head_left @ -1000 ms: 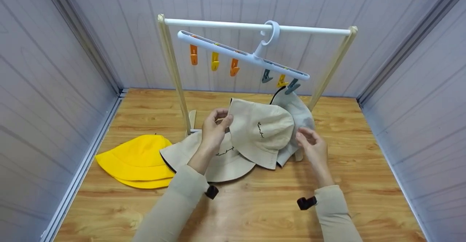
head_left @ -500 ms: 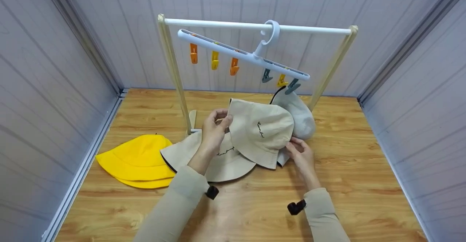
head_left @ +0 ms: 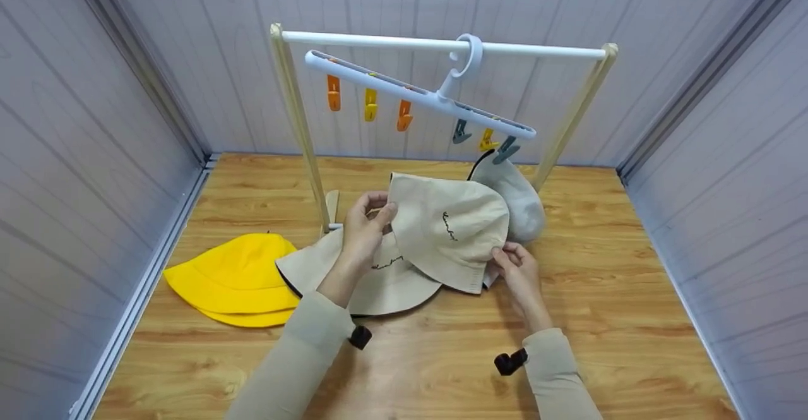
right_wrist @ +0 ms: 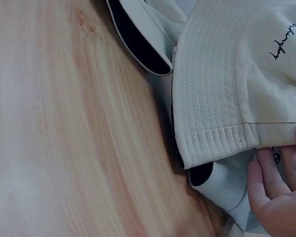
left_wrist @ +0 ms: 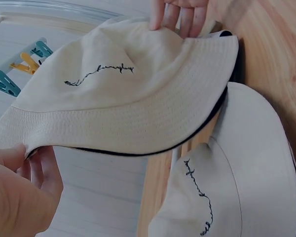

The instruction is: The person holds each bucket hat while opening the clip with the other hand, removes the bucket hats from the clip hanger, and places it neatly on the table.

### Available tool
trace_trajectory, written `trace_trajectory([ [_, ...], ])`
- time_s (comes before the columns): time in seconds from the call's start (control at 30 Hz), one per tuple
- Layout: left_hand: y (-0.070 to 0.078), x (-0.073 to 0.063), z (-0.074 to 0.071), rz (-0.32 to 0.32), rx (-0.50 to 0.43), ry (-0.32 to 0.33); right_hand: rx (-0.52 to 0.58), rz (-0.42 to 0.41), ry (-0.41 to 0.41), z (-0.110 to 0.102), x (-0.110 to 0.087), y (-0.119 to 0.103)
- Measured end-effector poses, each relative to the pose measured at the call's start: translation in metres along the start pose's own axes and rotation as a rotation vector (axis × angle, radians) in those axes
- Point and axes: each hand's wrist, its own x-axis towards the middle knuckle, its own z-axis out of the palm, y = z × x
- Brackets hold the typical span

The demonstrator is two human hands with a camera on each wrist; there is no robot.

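Note:
A beige bucket hat [head_left: 442,218] with dark stitched lettering is held up between my two hands, its brim to the left and its crown to the right. My left hand [head_left: 363,234] pinches the brim's left edge between thumb and fingers. Down at the crown's lower right, my right hand [head_left: 522,278] grips the fabric, thumb on the outer face and fingers underneath. Directly behind is a paler hat [head_left: 525,211], partly covered; its top meets the rightmost grey clip [head_left: 506,150]. Another beige hat [head_left: 391,294] lies on the table beneath my left forearm.
A light blue hanger [head_left: 372,81] with orange, yellow and grey clips hangs tilted, right end lower, from the white rod [head_left: 536,49] of a wooden-legged rack. Yellow hats [head_left: 233,275] lie stacked at the left on the wooden table [head_left: 631,319]. Panelled walls stand on three sides.
My right hand has moved left and down from beside the paler hat, and now grips the front hat's crown. The front hat and my left hand have shifted slightly left.

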Motion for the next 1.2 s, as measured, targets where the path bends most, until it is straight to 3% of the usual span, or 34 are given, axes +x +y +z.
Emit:
trace_trajectory([
  [0.27,-0.011,-0.015,-0.021,-0.034,0.050,-0.041,-0.092,-0.115,0.002,-0.011,-0.016,-0.011],
  [0.57,-0.033,-0.025,-0.038,-0.073,0.092,-0.035,-0.216,-0.109,-0.047,-0.019,-0.028,-0.022],
  [0.87,-0.035,-0.034,-0.039,-0.066,0.045,-0.066,-0.266,-0.120,-0.126,-0.025,-0.034,-0.041],
  [1.03,-0.044,-0.040,-0.037,-0.110,0.040,-0.080,-0.297,-0.058,-0.158,-0.032,-0.034,-0.041],
  [1.2,-0.053,-0.045,-0.039,-0.161,0.092,-0.112,-0.393,-0.034,-0.180,-0.039,-0.035,-0.032],
])
